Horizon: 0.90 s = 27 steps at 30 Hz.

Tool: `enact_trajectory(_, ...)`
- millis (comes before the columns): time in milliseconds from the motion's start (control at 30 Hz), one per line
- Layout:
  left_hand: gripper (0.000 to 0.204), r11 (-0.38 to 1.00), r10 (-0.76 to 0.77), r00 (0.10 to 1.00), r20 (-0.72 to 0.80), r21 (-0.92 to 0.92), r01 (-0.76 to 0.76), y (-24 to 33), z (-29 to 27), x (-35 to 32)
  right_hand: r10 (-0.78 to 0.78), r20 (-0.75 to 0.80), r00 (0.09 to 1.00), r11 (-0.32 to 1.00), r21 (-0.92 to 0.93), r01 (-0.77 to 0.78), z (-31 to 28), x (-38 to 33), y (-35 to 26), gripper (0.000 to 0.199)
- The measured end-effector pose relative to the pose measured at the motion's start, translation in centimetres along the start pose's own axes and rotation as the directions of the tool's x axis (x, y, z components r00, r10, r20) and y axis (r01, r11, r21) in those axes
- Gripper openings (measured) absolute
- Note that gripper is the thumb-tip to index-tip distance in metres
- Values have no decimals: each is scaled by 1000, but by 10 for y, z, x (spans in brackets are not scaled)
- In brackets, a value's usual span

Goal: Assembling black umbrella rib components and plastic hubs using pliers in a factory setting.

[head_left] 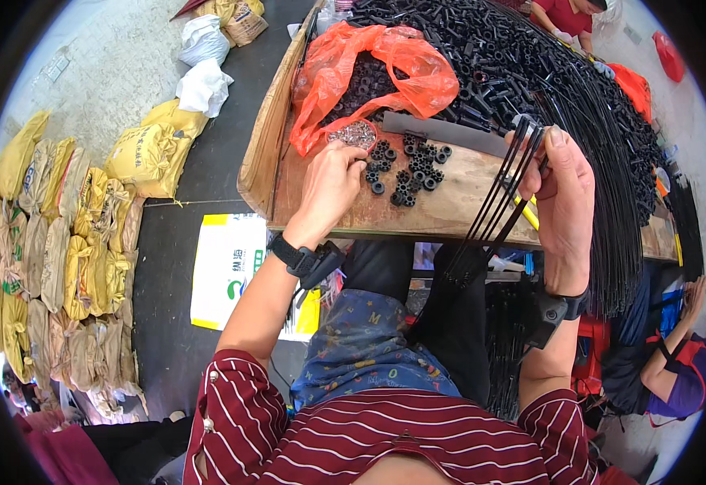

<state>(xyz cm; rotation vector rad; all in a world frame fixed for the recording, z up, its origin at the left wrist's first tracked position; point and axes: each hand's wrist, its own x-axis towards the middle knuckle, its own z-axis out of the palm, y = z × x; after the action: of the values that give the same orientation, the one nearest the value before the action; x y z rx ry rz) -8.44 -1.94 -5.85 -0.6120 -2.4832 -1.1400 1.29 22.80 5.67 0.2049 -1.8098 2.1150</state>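
Note:
My right hand is raised at the table's front edge, thumb and fingers closed around several thin black rods. The rods slant down toward my lap, their lower ends dark and hard to make out. My left hand is at the near rim of a small round dish of tiny metal pieces. Its fingertips are pinched together; what they hold, if anything, is too small to tell. Just right of that hand lie small black ring-shaped parts in loose clusters on the wooden tabletop.
An orange-red plastic bag with black parts stands behind the dish. Black parts are heaped beyond a grey strip. Long black rods hang over the right edge. Filled sacks are stacked at left. Other people work far right.

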Motion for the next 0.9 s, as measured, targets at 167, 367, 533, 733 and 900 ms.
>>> enact_trajectory(167,16,998,-32,999,25,50,31,8,-4,-4,17,-18,1000,1000,-8,-18,-2,5,2,25)
enact_trajectory(367,18,1000,-3,1000,6,9,2,7,-3,-7,28,47,998,1000,4,-28,4,12,6,27)
enact_trajectory(533,19,998,-44,998,33,-48,46,1,-1,-8,40,93,995,999,27,-43,11,15,13,27)
enact_trajectory(733,19,998,-30,999,43,-55,33,-3,1,-8,38,98,994,999,15,-39,12,15,12,28)
enact_trajectory(900,23,988,-88,996,-20,-133,85,0,4,-7,49,72,996,999,12,-50,13,18,10,28)
